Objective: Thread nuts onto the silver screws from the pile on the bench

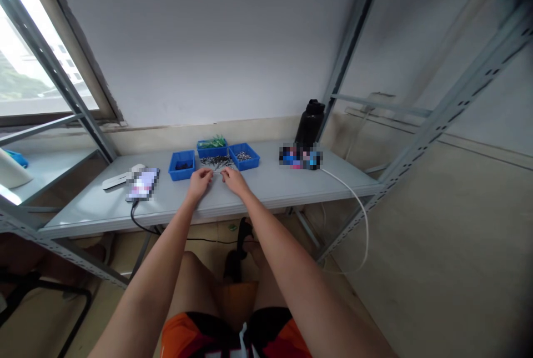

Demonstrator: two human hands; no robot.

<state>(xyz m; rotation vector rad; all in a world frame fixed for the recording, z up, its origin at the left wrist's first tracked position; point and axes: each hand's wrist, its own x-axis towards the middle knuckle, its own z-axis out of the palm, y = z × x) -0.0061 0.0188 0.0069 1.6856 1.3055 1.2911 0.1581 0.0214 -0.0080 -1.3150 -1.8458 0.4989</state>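
My left hand [201, 181] and my right hand [234, 180] face each other low over the table, fingertips a short way apart. Both have their fingers drawn together in a pinch. A small, thin, pale piece seems to lie between the fingertips, too small to name. Just beyond them is a loose pile of dark and silvery small parts [217, 161] on the tabletop. Around it stand three blue bins: the left bin [170, 171] holds dark pieces, the back bin [212, 153] green thin pieces, and the right bin [250, 164] small metallic pieces.
On the grey table [270, 186] a phone [142, 184] with a black cable lies left, beside a white object [115, 181]. A dark bottle [310, 123] and a blurred colourful item [300, 157] with a white cable stand right. Metal posts [353, 36] frame the table.
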